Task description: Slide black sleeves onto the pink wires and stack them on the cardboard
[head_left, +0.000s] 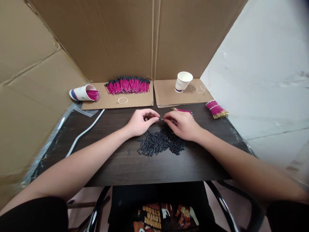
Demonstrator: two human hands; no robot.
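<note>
My left hand (143, 122) and my right hand (183, 125) meet fingertip to fingertip above the dark table (116, 170). Between thumb and finger, my left hand pinches a small black tube (158, 119). Closed too, my right hand holds a thin piece with a gold-coloured tip (162, 119); its body is hidden by the fingers. Just below the hands spreads a pile of short black tubes (156, 143). Behind my right hand lie a few magenta wires (182, 110), partly covered by it.
Magenta wires with black ends (127, 86) lie on cardboard at the back left, beside a tipped paper cup (80, 93) of wires. An upright cup (182, 82) stands back right, near a banded wire bundle (216, 109). A white cable (84, 132) crosses the left side.
</note>
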